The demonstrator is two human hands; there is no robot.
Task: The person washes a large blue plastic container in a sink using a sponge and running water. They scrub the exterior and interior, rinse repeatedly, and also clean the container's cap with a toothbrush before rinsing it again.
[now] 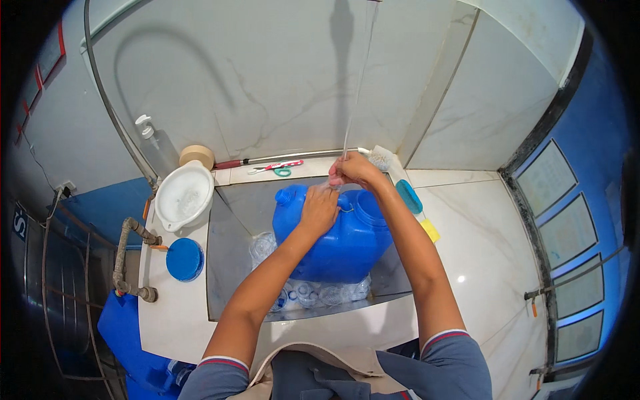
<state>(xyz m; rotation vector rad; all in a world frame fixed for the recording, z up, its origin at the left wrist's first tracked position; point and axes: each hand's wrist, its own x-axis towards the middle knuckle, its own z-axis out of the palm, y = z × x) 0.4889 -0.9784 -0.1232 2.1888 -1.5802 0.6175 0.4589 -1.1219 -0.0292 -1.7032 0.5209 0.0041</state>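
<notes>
A large blue jerry can (333,250) stands in a grey sink (230,200), its wide mouth uncovered at the right and a small capped spout at the left. My left hand (320,208) lies over the top of the can, fingers bent and pressed together. Just beyond it, my right hand (355,171) is closed, its fingertips close to the left ones. A thin stream of water (360,87) falls from above onto the right hand. Something clear glints between the fingers; whether it is water or plastic I cannot make out. Several clear plastic containers (310,293) lie around the can's base.
Left of the sink are a white bowl (185,195), a blue round lid (185,260), a pump bottle (157,150) and pipes (120,260). Scissors (282,171) and a red-handled rod (230,164) lie on the back ledge. A brush (381,158), blue scrubber (409,196) and yellow sponge (430,230) sit at right.
</notes>
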